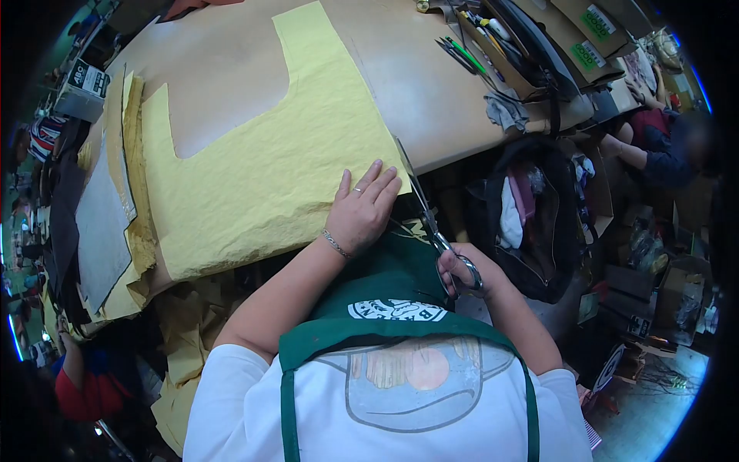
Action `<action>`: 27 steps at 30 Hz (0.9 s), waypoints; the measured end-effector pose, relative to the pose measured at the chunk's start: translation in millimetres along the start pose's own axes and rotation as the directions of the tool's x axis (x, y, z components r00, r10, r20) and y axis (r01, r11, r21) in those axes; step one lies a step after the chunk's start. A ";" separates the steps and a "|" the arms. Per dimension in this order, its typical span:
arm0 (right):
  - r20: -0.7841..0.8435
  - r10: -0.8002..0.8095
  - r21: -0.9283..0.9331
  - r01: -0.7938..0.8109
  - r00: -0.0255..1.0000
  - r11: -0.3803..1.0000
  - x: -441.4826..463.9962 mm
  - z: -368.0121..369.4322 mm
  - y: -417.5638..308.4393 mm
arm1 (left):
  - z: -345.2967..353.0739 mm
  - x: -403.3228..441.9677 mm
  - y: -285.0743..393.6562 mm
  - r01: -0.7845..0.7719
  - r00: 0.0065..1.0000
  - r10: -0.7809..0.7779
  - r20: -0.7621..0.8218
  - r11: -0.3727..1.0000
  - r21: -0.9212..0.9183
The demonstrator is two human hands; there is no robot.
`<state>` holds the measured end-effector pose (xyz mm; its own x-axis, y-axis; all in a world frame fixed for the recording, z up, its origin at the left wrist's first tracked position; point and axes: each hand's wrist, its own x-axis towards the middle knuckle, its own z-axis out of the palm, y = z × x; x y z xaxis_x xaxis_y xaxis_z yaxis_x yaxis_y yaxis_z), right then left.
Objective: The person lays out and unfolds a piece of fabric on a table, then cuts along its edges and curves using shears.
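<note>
A: Start with the hands, left one first
B: Find the left hand [368, 204] palm down on the yellow sheet [246, 173], opened flat, fingers nearly side by side, thumb set apart, gripping nothing; note also a ring on one finger and a bracelet at the wrist
A: And the right hand [464, 269]?
B: See it closed around the handles of the scissors [437, 233], in front of the green apron [408, 266]
A: Where to look for the blades?
B: Follow them up along the sheet's right edge, just beside the left fingertips; cannot tell exactly how far apart
A: And the sheet itself?
B: Look for it spread across the desk [435, 115], with a deep curved notch in its far side
A: Anything around it?
B: Spot a grey sheet [108, 231] to the left, pens [460, 57] and a grey cloth [505, 112] to the right, then an open black bag [548, 258] below the desk's edge
</note>
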<state>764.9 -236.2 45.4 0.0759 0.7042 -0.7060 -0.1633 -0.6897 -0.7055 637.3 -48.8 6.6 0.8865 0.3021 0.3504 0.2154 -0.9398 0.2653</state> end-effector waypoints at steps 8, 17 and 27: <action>-0.019 0.004 -0.025 -0.004 1.000 1.000 7.4 0.2 -11.8 | -5.6 -2.0 5.6 -0.001 1.000 0.001 0.010 0.999 -0.041; -0.035 -0.018 -0.018 0.017 0.999 1.000 4.2 0.8 -9.0 | -5.5 -3.6 6.1 0.006 1.000 -0.004 0.030 0.998 -0.062; -0.053 -0.030 -0.051 0.027 0.998 0.998 5.0 2.7 -8.3 | -4.7 -3.4 6.5 -0.002 1.000 0.003 0.027 0.998 -0.066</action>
<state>764.0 -226.6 47.9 0.1329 0.7146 -0.6868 -0.1104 -0.6780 -0.7268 633.7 -55.2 11.4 0.8979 0.2946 0.3271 0.1867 -0.9277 0.3232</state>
